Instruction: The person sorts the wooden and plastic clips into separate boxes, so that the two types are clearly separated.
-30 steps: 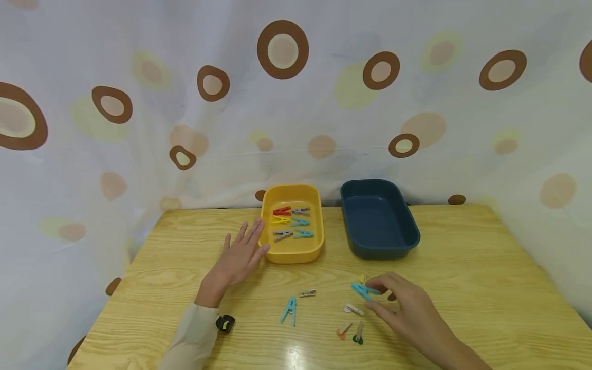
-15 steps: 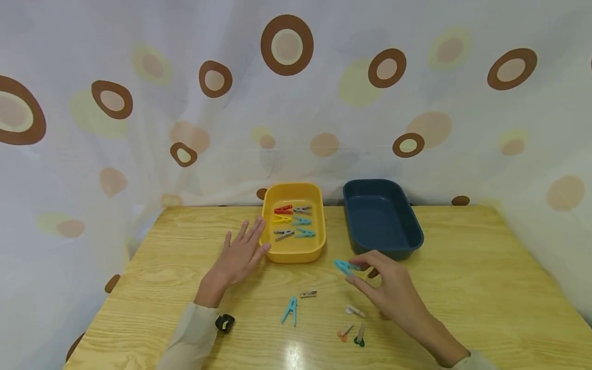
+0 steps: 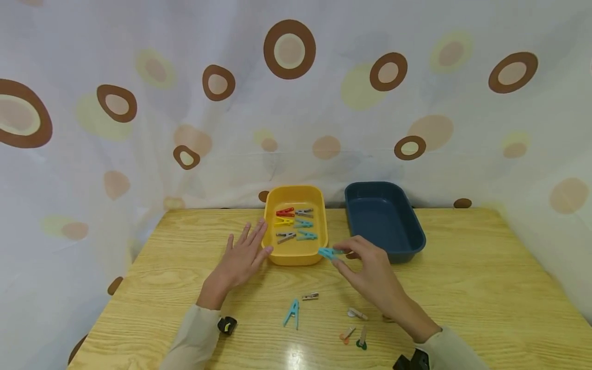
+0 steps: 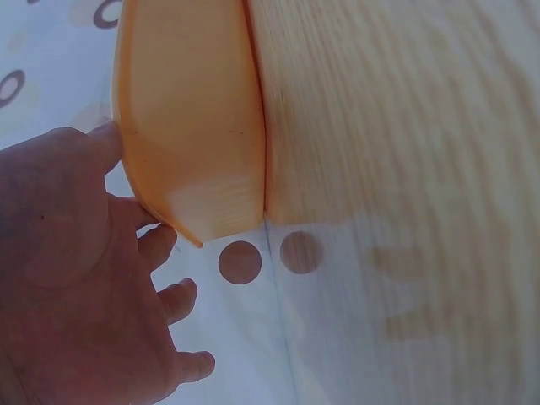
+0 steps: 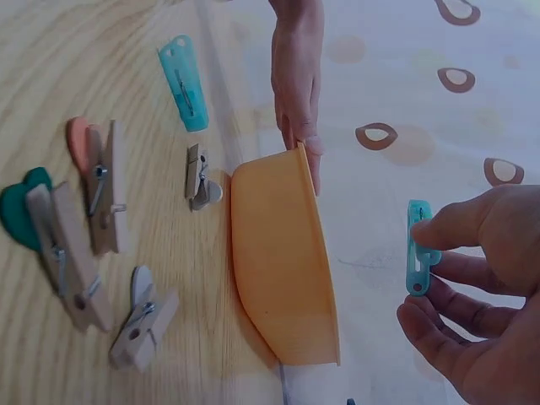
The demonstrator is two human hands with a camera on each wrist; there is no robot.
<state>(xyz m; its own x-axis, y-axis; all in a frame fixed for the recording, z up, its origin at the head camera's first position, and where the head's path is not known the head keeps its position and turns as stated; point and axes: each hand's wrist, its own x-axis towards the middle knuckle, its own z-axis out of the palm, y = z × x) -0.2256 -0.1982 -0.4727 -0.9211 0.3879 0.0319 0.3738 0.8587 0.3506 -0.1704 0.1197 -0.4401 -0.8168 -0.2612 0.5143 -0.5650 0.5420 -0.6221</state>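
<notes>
My right hand (image 3: 338,255) pinches a light blue clothespin (image 3: 327,252) between thumb and fingers, just above the near right corner of the yellow tray (image 3: 296,255). In the right wrist view the clothespin (image 5: 417,246) hangs in the air to the right of the tray's wall (image 5: 283,270). Several clothespins lie in the yellow tray. My left hand (image 3: 245,246) lies flat on the table with straight fingers, against the tray's left side (image 4: 190,118).
A dark blue tray (image 3: 407,245) stands to the right of the yellow one, with nothing visible inside. Loose pegs lie on the near table: blue (image 3: 291,312), grey (image 3: 310,296), white (image 3: 356,313), orange (image 3: 345,334), green (image 3: 362,339). A spotted curtain hangs behind.
My right hand has lifted the light blue clothespin off the table and carried it left and away, up to the yellow tray's corner. The left hand has stayed put.
</notes>
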